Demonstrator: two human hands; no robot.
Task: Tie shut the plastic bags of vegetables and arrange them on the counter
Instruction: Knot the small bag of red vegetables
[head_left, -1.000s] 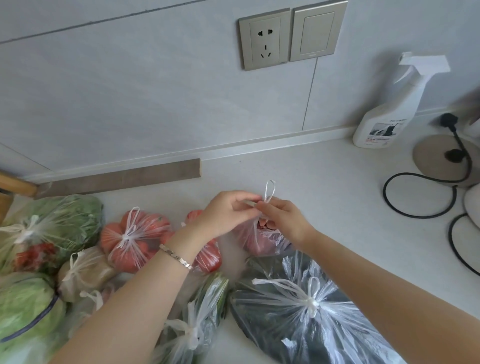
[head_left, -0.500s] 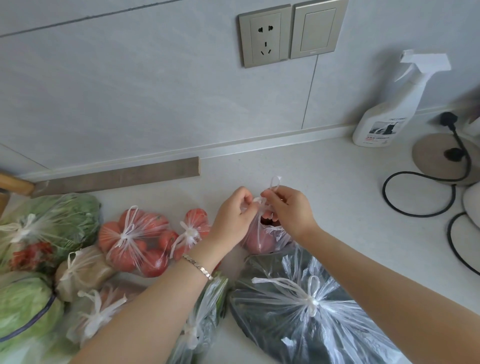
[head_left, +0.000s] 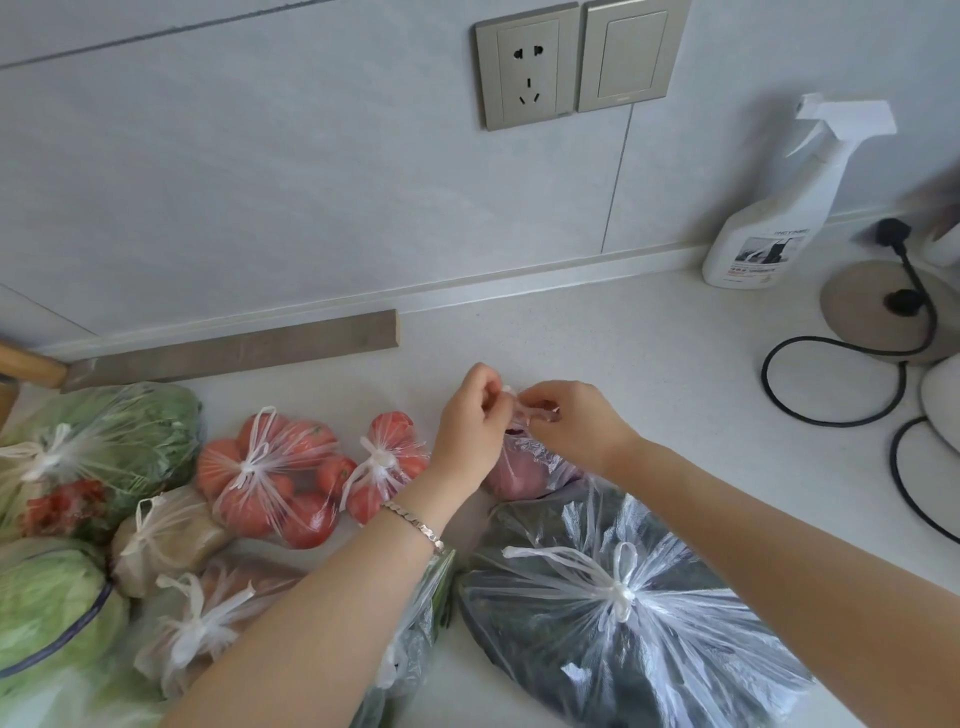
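The small bag of reddish vegetables (head_left: 519, 470) lies near the middle of the desk (head_left: 639, 338), and I am working at its neck. My left hand (head_left: 470, 415) and my right hand (head_left: 574, 421) meet just above it, the fingers of both curled in and pinching the bag's thin handles (head_left: 519, 410) between them, so neither hand is open. A bracelet (head_left: 415, 526) sits on my left wrist. At 6 o'clock, touching the small bag, lies the big bag of dark greens (head_left: 597, 649), knotted on top. At 9 o'clock are two knotted tomato bags, the smaller (head_left: 387, 467) just beside my left wrist, the larger (head_left: 265, 480) beyond it. Further along at 9 o'clock is a knotted bag of leafy greens (head_left: 114, 436), with a cabbage (head_left: 47, 608) and a tied bag of pale brown vegetables (head_left: 166, 535) toward 8 o'clock. At 2 o'clock a white spray bottle (head_left: 769, 228) stands against the wall; its label carries a dark picture and print too small for me to read. A black cable (head_left: 831, 387) loops at 3 o'clock. A wall socket (head_left: 527, 73) is at 12 o'clock.
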